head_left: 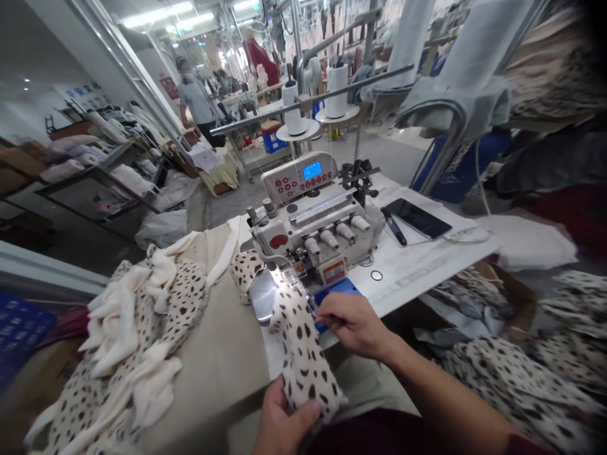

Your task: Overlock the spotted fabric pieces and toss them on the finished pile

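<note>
A strip of cream fabric with dark spots [303, 341] runs from under the sewing machine's lit needle area down toward me. Its lower end is pinched by my left hand [287, 420], thumb on top. My right hand [355, 322] is closed beside the fabric's right edge, just in front of the blue plate [339, 289]; its fingertips are pressed together on something I cannot make out. The white sewing machine [322, 221] has a lit blue display and several thread knobs. More spotted fabric lies left of the needle, over the metal plate [262, 297].
Spotted and plain cream fabric [123, 322] is heaped on the table's left. A phone [417, 218] and a pen [396, 229] lie right of the machine. Thread cones [337, 91] stand behind it. More spotted cloth [512, 373] is at lower right. A person [196, 101] stands in the background.
</note>
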`<state>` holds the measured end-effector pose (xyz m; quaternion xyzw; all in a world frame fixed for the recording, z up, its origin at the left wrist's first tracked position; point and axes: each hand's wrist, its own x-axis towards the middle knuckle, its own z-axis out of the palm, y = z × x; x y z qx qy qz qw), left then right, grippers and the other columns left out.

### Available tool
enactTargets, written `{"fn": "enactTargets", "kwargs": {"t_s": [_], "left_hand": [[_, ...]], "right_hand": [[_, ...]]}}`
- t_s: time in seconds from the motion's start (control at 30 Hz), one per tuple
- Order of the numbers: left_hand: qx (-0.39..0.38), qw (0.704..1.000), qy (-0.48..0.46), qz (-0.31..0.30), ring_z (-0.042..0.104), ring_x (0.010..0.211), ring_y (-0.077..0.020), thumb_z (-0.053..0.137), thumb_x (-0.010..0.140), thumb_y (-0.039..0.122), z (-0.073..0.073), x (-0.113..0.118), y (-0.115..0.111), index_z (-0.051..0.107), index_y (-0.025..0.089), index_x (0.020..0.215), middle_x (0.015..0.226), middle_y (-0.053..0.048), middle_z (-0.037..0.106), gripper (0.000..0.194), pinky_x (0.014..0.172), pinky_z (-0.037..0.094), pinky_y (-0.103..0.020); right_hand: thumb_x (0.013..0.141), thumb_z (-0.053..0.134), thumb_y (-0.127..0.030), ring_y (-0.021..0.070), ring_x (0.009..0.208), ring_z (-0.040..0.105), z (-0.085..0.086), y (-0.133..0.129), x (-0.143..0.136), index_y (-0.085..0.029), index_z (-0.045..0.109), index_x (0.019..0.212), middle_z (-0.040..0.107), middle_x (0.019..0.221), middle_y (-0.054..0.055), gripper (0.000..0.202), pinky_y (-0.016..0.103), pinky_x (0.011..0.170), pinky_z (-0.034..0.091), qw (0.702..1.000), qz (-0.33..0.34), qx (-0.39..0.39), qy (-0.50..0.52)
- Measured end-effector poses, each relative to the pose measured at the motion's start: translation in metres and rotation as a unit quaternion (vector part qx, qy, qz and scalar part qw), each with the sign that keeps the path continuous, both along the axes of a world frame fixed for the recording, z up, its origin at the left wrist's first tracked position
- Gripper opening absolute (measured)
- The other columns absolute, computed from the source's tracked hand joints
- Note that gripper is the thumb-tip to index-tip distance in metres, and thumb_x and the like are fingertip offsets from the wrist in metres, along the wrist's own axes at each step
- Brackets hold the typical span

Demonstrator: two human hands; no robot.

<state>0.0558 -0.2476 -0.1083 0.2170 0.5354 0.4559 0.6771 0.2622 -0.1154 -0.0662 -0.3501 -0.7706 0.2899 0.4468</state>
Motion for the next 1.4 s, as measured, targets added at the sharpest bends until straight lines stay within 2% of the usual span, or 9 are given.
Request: {"fn": "enactTargets", "kwargs": {"t_s": [0.07,0.33,0.43,0.57,0.73,0.87,1.07,1.3,1.4], "left_hand": [[0.010,1.000,-0.004,-0.003,0.073,0.086,-0.0328,0.094,0.054,0.037,0.000,0.001,-0.001,0.066,0.011,0.114,0.099,-0.020,0.076,0.071,0.081,0.057,-0.043],[0.003,1.000,-0.013,0.001,0.073,0.091,-0.0338,0.093,0.056,0.034,0.010,0.000,-0.001,0.066,0.010,0.114,0.102,-0.020,0.076,0.069,0.085,0.057,-0.044],[0.000,1.000,-0.006,0.006,0.073,0.091,-0.0333,0.093,0.055,0.034,0.011,0.001,0.000,0.066,0.010,0.113,0.101,-0.020,0.076,0.068,0.084,0.057,-0.043],[0.008,1.000,-0.003,0.004,0.074,0.090,-0.0338,0.093,0.055,0.036,0.009,0.005,0.002,0.067,0.010,0.109,0.100,-0.020,0.077,0.065,0.083,0.057,-0.044],[0.015,1.000,0.025,-0.002,0.073,0.091,-0.0330,0.093,0.056,0.036,0.013,0.007,0.005,0.067,0.011,0.110,0.101,-0.019,0.077,0.065,0.085,0.057,-0.042],[0.015,0.999,0.035,-0.004,0.073,0.093,-0.0323,0.092,0.057,0.037,0.014,0.004,0.004,0.065,0.010,0.114,0.104,-0.020,0.076,0.069,0.085,0.057,-0.041],[0.001,1.000,-0.015,-0.003,0.073,0.093,-0.0335,0.092,0.058,0.034,0.014,0.008,0.000,0.062,0.010,0.122,0.103,-0.021,0.076,0.075,0.087,0.057,-0.045],[0.030,0.999,-0.012,-0.030,0.072,0.095,-0.0330,0.090,0.060,0.043,0.016,0.017,0.003,0.065,0.011,0.117,0.105,-0.019,0.076,0.069,0.087,0.056,-0.044],[0.051,0.977,0.130,-0.159,0.072,0.092,-0.0289,0.085,0.067,0.043,0.033,0.001,0.012,0.071,0.013,0.108,0.098,-0.015,0.077,0.053,0.082,0.057,-0.036]], "right_hand": [[0.092,0.054,-0.019,0.0159,0.076,0.066,-0.002,0.002,0.011,-0.021,0.073,0.090,0.073,0.082,0.004,0.019,0.024,0.071,0.048,0.996,0.029,0.016,-0.080],[0.089,0.055,-0.018,0.0187,0.081,0.065,0.004,0.018,0.058,-0.020,0.073,0.083,0.072,0.084,0.005,0.019,0.025,0.070,0.041,0.915,-0.178,-0.087,-0.350],[0.089,0.058,-0.020,0.0196,0.082,0.066,0.005,0.018,0.067,-0.020,0.074,0.085,0.073,0.087,0.006,0.017,0.027,0.073,0.044,0.932,-0.190,-0.091,-0.295],[0.091,0.058,-0.022,0.0175,0.080,0.067,-0.004,0.015,0.039,-0.021,0.075,0.086,0.073,0.086,0.005,0.018,0.025,0.075,0.047,0.974,-0.091,-0.064,-0.199],[0.082,0.055,-0.006,0.0190,0.091,0.068,-0.014,0.004,-0.001,-0.023,0.069,0.118,0.074,0.103,0.006,0.043,0.025,0.074,0.049,0.961,-0.027,-0.008,-0.275],[0.081,0.053,-0.005,0.0198,0.100,0.066,-0.014,-0.003,0.017,-0.023,0.065,0.124,0.069,0.117,0.008,0.048,0.027,0.082,0.052,0.970,-0.113,-0.019,-0.212],[0.090,0.057,-0.023,0.0227,0.084,0.068,-0.016,-0.016,0.042,-0.019,0.072,0.104,0.073,0.093,0.009,0.022,0.035,0.079,0.054,0.968,-0.237,-0.027,-0.079],[0.083,0.070,-0.047,0.0183,0.070,0.062,-0.006,-0.035,-0.022,-0.019,0.073,0.087,0.069,0.075,0.001,0.028,0.028,0.066,0.051,0.960,0.001,-0.259,0.109],[0.087,0.065,-0.050,0.0157,0.068,0.056,-0.011,-0.027,-0.041,-0.017,0.067,0.083,0.063,0.074,0.000,0.033,0.026,0.064,0.048,0.945,0.019,-0.275,0.174]]}}
